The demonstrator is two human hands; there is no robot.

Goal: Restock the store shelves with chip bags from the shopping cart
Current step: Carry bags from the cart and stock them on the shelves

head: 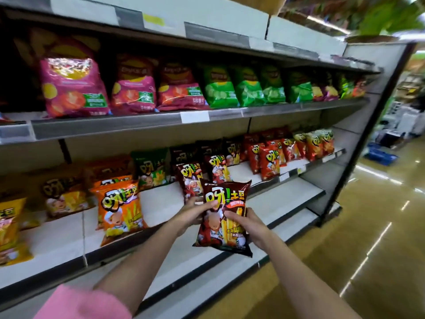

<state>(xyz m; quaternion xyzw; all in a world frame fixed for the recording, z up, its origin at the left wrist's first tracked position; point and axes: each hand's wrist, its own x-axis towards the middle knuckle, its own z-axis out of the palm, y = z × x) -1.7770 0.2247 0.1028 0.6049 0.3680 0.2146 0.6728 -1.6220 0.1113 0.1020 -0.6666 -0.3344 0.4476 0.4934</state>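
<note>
Store shelves (pixel 142 125) fill the view, running back toward an aisle with a glossy floor (pixel 379 226) at right. On the upper tier stand pink bags (pixel 73 88) at left, then green bags (pixel 243 88). On the tier below, yellow bags (pixel 11 226) sit far left, then an orange bag (pixel 119 210), a green-topped bag (pixel 151 169), dark brown bags (pixel 190 178) and red bags (pixel 269 162) farther right.

A pink sleeve (pixel 80 305) shows at bottom left. Its bare forearm reaches up to the left hand (pixel 193 215), which grasps the brown bag (pixel 225 215) at its left edge, thumb across the front. This bag is held upright, in the air, in front of the lower tier's edge, just below the dark brown bags. Its right edge is gripped by the right hand (pixel 250 223), fingers curled over the front, forearm stretching from bottom right.
</note>
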